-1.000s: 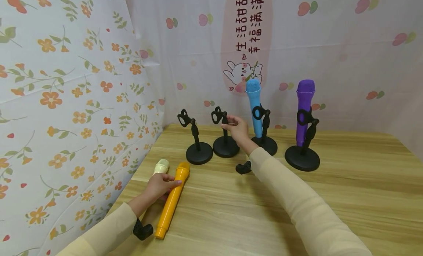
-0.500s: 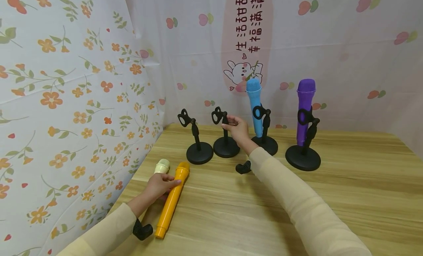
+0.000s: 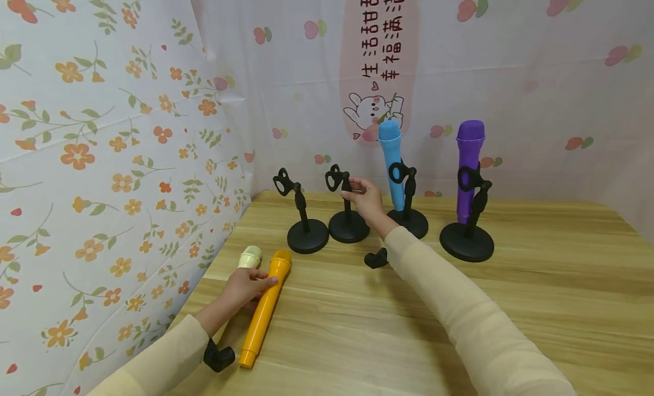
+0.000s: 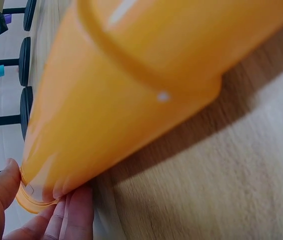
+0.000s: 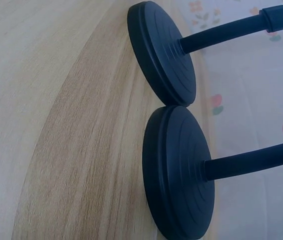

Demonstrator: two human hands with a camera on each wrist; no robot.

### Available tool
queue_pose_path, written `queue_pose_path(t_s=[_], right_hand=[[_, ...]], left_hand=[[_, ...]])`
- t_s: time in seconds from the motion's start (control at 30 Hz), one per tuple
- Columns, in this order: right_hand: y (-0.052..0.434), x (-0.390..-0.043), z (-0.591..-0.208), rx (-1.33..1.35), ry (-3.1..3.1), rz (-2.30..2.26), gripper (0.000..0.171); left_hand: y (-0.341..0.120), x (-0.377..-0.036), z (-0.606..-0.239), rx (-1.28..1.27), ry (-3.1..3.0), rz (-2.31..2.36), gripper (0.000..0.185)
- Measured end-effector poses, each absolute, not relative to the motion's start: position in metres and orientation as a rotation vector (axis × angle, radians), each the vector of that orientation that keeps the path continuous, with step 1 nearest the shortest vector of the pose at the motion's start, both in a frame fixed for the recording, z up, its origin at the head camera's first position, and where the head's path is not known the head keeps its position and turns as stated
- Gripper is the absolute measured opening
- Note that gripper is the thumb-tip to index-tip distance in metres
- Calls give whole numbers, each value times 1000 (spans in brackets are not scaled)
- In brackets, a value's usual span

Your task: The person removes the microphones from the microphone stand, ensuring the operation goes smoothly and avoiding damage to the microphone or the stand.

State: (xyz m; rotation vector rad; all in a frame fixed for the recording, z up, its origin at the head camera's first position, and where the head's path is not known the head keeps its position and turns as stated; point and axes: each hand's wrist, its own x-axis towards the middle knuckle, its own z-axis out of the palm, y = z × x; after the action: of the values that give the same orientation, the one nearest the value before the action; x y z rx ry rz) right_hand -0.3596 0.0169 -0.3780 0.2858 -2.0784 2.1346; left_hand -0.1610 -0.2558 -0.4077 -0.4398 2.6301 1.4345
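Note:
In the head view my left hand point(image 3: 242, 289) pinches an orange microphone point(image 3: 259, 325) that lies slanted at the table's left. The left wrist view has the thumb and fingers on either side of this microphone point(image 4: 106, 115), near its far end. Just left of it lies a cream microphone point(image 3: 250, 257), partly hidden by the hand. Further back, my right hand point(image 3: 369, 203) grips the post of a black microphone stand point(image 3: 349, 228), whose clip holds nothing. In the right wrist view the stand's round base point(image 5: 179, 175) sits on the table; only a bit of a finger shows there.
Left of the gripped stand is another stand point(image 3: 307, 237) with a bare clip. To the right, a blue microphone point(image 3: 392, 158) and a purple microphone point(image 3: 467, 158) stand upright in their stands. Patterned cloths point(image 3: 296, 101) hang behind and left of the wooden table point(image 3: 552, 282).

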Motion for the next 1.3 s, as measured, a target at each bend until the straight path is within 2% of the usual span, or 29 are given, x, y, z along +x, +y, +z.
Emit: queue_pose_path(t_s=[0.6,1.3], right_hand=[[19,-358,-377,309,-2116,2132,40],[29,-351,-376,342,-2166,2159,43]], left_hand=[[-253,-162,-406,-425,2608,1448,32],[-254,-157,-407,-367,2643,1439,37]])
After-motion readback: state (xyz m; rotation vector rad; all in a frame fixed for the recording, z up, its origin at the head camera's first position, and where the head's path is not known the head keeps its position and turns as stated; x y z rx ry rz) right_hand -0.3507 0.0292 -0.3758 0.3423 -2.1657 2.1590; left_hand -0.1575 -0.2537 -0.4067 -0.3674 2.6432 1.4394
